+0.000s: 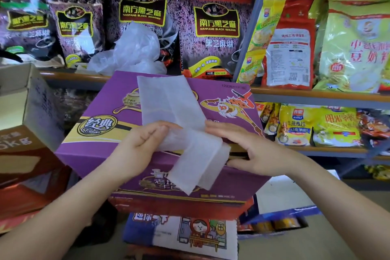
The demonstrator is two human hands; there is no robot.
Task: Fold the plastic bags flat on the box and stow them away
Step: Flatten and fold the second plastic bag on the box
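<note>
A translucent white plastic bag (171, 99), pressed into a long flat strip, lies across the top of a purple box (101, 139). Its near end hangs over the box's front edge. My left hand (139, 143) pinches the strip's left edge between thumb and fingers near the middle. My right hand (249, 150) lies on the box at the strip's right edge with fingers straight, thumb under the hanging end. Behind the box, a crumpled heap of more white plastic bags (135, 53) sits on the shelf.
Shelves behind hold black sesame packets (217, 34) and yellow cereal packs (354, 48). A white open carton (25, 95) and a brown-red box (27, 167) stand at the left. Under the purple box is a printed carton (185, 236), with a blue carton (291, 211) at the right.
</note>
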